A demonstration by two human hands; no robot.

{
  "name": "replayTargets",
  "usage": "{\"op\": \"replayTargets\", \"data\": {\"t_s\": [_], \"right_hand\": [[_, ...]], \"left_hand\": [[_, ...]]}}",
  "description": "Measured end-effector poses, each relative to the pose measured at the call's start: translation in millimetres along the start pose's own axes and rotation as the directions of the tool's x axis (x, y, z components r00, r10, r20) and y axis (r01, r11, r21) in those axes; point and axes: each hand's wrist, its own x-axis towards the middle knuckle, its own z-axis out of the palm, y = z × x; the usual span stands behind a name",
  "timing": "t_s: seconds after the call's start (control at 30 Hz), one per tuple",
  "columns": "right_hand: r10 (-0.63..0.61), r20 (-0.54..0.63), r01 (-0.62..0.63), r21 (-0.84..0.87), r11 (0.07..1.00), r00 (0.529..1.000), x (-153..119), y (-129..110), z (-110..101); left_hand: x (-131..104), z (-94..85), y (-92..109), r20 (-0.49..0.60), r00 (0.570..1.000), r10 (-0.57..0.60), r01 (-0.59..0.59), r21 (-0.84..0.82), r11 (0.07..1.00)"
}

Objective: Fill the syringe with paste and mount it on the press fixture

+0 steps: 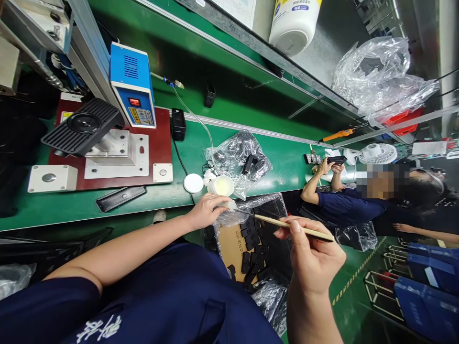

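My left hand (207,211) pinches a small white round piece (229,205) beside the table's front edge. In my right hand (312,253) is a thin wooden-handled brush (276,221), whose dark narrow tip reaches toward the white piece; whether they touch cannot be made out. Just beyond my left fingers stands an open white jar (223,186) with pale yellow contents. A white lid (193,183) lies to its left, and crumpled white tissue (208,177) sits between them. Behind the jar, a clear plastic bag (245,155) holds dark parts.
A press fixture (118,153) with a blue box (132,86) occupies the left of the green table (287,165). A black tray (120,198) lies in front. Below my hands, a carton (231,243) holds several black parts. A person (344,203) works at the right.
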Motion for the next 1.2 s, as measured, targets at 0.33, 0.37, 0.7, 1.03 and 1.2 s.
{"op": "replayTargets", "data": {"t_s": [0.33, 0.37, 0.7, 1.03, 1.2], "right_hand": [[0.021, 0.003, -0.020, -0.034, 0.999, 1.000, 6, 8, 3], [0.029, 0.011, -0.028, -0.034, 0.999, 1.000, 7, 9, 4], [0.118, 0.094, -0.114, -0.049, 0.992, 0.989, 15, -1, 14], [0.097, 0.093, -0.085, -0.120, 0.989, 0.991, 16, 1, 18], [0.075, 0.090, -0.067, -0.086, 0.994, 0.993, 14, 4, 21]], "left_hand": [[-1, -5.3, 2, 0.074, 0.996, 0.057, -0.057, -0.002, 0.998], [0, -5.9, 1, 0.076, 0.995, 0.058, -0.059, 0.002, 0.998], [0, 4.7, -5, -0.022, 0.990, 0.141, -0.140, 0.038, 0.989], [8, 3.4, 1, -0.049, 0.973, 0.225, -0.222, 0.067, 0.973], [5, 3.5, 5, -0.023, 0.988, 0.152, -0.149, 0.096, 0.984]]}}
